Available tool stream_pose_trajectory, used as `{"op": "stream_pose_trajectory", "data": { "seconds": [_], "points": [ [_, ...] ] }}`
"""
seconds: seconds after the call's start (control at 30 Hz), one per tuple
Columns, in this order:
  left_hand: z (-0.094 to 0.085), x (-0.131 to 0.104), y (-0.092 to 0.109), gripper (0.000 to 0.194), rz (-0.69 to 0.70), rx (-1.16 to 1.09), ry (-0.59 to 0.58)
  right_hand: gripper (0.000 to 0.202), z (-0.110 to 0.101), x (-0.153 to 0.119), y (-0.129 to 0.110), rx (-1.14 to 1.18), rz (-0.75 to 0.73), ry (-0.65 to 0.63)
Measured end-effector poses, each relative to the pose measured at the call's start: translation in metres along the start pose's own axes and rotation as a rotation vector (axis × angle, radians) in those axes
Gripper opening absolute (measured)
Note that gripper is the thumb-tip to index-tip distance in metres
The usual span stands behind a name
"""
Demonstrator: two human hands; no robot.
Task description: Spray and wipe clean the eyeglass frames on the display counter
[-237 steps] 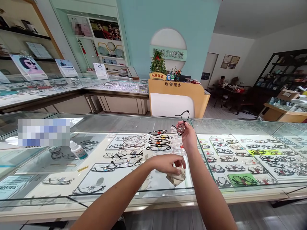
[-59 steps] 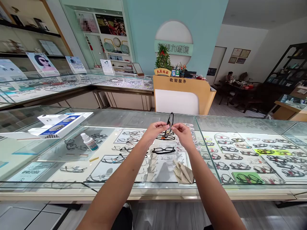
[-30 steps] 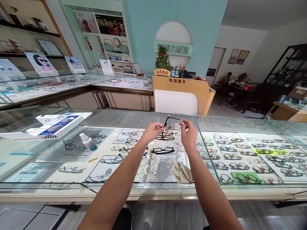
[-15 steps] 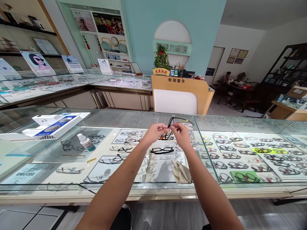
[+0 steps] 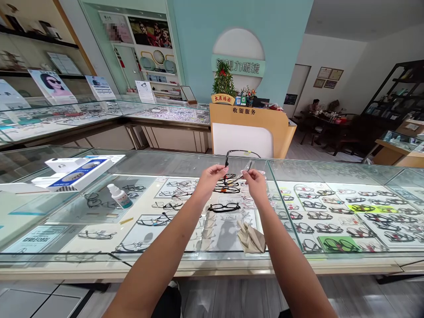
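Over the glass counter I hold up a pair of black-framed eyeglasses (image 5: pixel 227 158), one temple arm stretching out to the right. My left hand (image 5: pixel 212 179) pinches the frame near a hinge. The fingers of my right hand (image 5: pixel 255 181) are closed on the other side of the eyeglasses, beside a clear, shiny part I cannot make out well. Below my hands, another pair of black eyeglasses (image 5: pixel 224 207) lies at the counter. A crumpled beige cloth (image 5: pixel 251 238) rests on the glass near my right forearm.
A white spray bottle (image 5: pixel 119 196) stands on the counter to the left, with an open blue-and-white box (image 5: pixel 79 174) behind it. Many eyeglasses fill the display case (image 5: pixel 341 212) on the right. Farther back are a cashier desk (image 5: pixel 281 128) and a seated person (image 5: pixel 314 106).
My hands have moved apart, the right one shifting right. The eyeglasses have turned and risen slightly, so their temple arm now shows higher and farther left.
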State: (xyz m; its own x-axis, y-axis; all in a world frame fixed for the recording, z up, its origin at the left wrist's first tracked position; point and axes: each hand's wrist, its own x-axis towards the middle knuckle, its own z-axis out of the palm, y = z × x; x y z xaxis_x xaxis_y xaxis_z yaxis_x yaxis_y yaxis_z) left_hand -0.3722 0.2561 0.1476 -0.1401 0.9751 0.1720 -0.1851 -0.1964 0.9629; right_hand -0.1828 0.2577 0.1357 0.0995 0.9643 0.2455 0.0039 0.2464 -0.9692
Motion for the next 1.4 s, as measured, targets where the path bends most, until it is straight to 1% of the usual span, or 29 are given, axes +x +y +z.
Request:
{"op": "stream_pose_trajectory", "data": {
  "seconds": [0.07, 0.1, 0.2, 0.3, 0.4, 0.5, 0.6, 0.7, 0.8, 0.83, 0.87, 0.9, 0.97, 1.0, 1.03, 1.07, 1.1, 1.17, 1.23, 1.27, 1.33, 1.4],
  "points": [
    [-0.001, 0.000, 0.001, 0.053, -0.027, -0.094, 0.030, 0.034, -0.001, 0.000, -0.001, 0.016, 0.042, 0.011],
    [-0.002, 0.000, 0.002, 0.052, -0.044, -0.138, 0.026, 0.035, -0.002, 0.001, -0.001, 0.022, 0.059, 0.014],
    [-0.002, -0.002, 0.005, 0.049, -0.075, -0.232, -0.033, 0.038, -0.003, 0.002, 0.000, 0.043, 0.078, 0.035],
    [0.000, -0.004, 0.006, 0.046, -0.071, -0.265, -0.067, 0.043, -0.003, 0.004, 0.003, 0.052, 0.054, 0.075],
    [0.002, -0.005, 0.006, 0.048, -0.033, -0.304, -0.035, 0.049, -0.003, 0.004, 0.005, 0.059, 0.060, 0.091],
    [0.003, -0.004, 0.005, 0.048, 0.012, -0.355, 0.012, 0.052, -0.003, 0.004, 0.005, 0.085, 0.101, 0.073],
    [0.004, -0.002, 0.004, 0.045, 0.037, -0.365, 0.020, 0.053, -0.003, 0.002, 0.004, 0.123, 0.131, 0.057],
    [0.003, -0.002, 0.004, 0.045, 0.041, -0.361, 0.022, 0.050, -0.001, 0.001, 0.004, 0.137, 0.142, 0.043],
    [0.003, -0.003, 0.005, 0.047, 0.046, -0.332, 0.031, 0.046, 0.001, 0.000, 0.002, 0.128, 0.179, -0.011],
    [0.003, -0.003, 0.005, 0.047, 0.048, -0.310, 0.026, 0.046, 0.001, 0.000, 0.002, 0.117, 0.192, 0.005],
    [0.003, -0.004, 0.006, 0.048, 0.049, -0.286, 0.017, 0.047, 0.001, -0.001, 0.001, 0.098, 0.192, 0.057],
    [0.004, -0.004, 0.006, 0.048, 0.047, -0.263, 0.006, 0.048, 0.002, -0.002, -0.001, 0.070, 0.170, 0.141],
    [0.005, -0.006, 0.007, 0.050, 0.035, -0.228, -0.012, 0.047, 0.002, -0.004, -0.003, -0.007, 0.041, 0.329],
    [0.006, -0.007, 0.007, 0.051, 0.029, -0.214, -0.018, 0.042, 0.002, -0.006, -0.005, -0.052, -0.059, 0.385],
    [0.006, -0.007, 0.007, 0.052, 0.024, -0.198, -0.025, 0.037, 0.003, -0.009, -0.006, -0.098, -0.169, 0.394],
    [0.007, -0.008, 0.007, 0.052, 0.023, -0.179, -0.032, 0.031, 0.004, -0.011, -0.007, -0.146, -0.274, 0.357],
    [0.008, -0.009, 0.007, 0.051, 0.024, -0.159, -0.040, 0.027, 0.006, -0.014, -0.008, -0.195, -0.362, 0.290],
    [0.010, -0.011, 0.006, 0.050, 0.026, -0.119, -0.067, 0.026, 0.009, -0.019, -0.010, -0.287, -0.472, 0.124],
    [0.011, -0.012, 0.005, 0.051, 0.019, -0.085, -0.102, 0.031, 0.013, -0.022, -0.010, -0.354, -0.509, -0.017],
    [0.012, -0.013, 0.004, 0.052, 0.014, -0.069, -0.121, 0.034, 0.014, -0.023, -0.010, -0.374, -0.514, -0.065],
    [0.013, -0.013, 0.002, 0.056, 0.006, -0.036, -0.142, 0.037, 0.015, -0.023, -0.008, -0.391, -0.523, -0.115],
    [0.014, -0.012, 0.000, 0.058, 0.003, -0.015, -0.144, 0.038, 0.015, -0.022, -0.006, -0.390, -0.534, -0.134]
  ]
}}
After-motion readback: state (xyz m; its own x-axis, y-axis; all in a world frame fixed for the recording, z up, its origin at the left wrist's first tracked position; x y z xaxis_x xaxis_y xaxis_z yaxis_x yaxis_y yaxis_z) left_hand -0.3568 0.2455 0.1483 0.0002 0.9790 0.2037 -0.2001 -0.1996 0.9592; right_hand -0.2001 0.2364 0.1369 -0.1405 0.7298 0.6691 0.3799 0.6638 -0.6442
